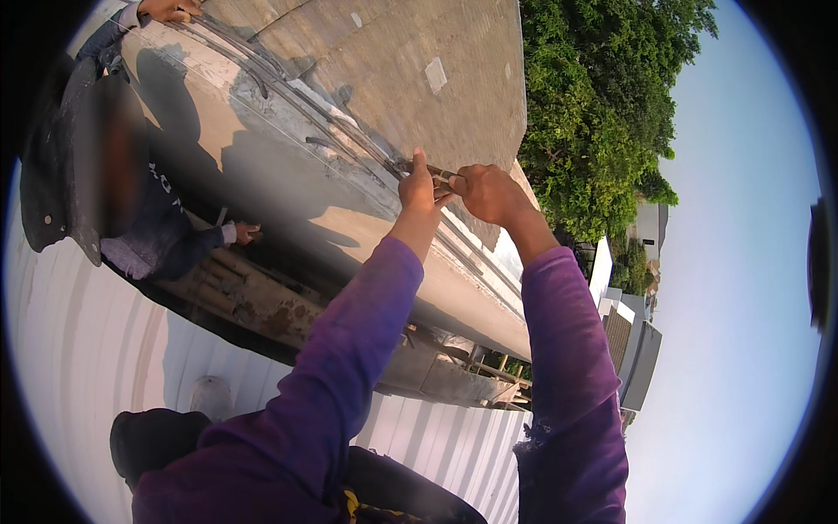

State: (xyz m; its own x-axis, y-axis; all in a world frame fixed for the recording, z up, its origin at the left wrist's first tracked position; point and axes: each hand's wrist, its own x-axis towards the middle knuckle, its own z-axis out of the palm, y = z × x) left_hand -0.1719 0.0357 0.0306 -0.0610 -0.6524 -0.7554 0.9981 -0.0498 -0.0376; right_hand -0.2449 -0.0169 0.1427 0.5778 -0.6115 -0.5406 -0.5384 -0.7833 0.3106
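Note:
Thin steel bars [292, 94] run along the top edge of a plastered wall [301, 166]. My left hand [417, 192] is closed round the bars near their right-hand stretch, its thumb pointing up. Just right of it, my right hand [496, 197] is a fist on a short dark rod-like metal piece [443, 175] that reaches toward my left hand. Whether this piece is a tool or a bar end I cannot tell. Both fists hide part of the metal. At the far left a co-worker's hand [170, 10] rests on the other end of the bars.
A co-worker in a dark cap [65, 175] stands at the left, behind the wall, with a lower hand [247, 233] near a ledge. White corrugated roofing [87, 341] lies below me. A rough grey slab [401, 61] is beyond the bars; trees [594, 105] and rooftops [642, 367] stand right.

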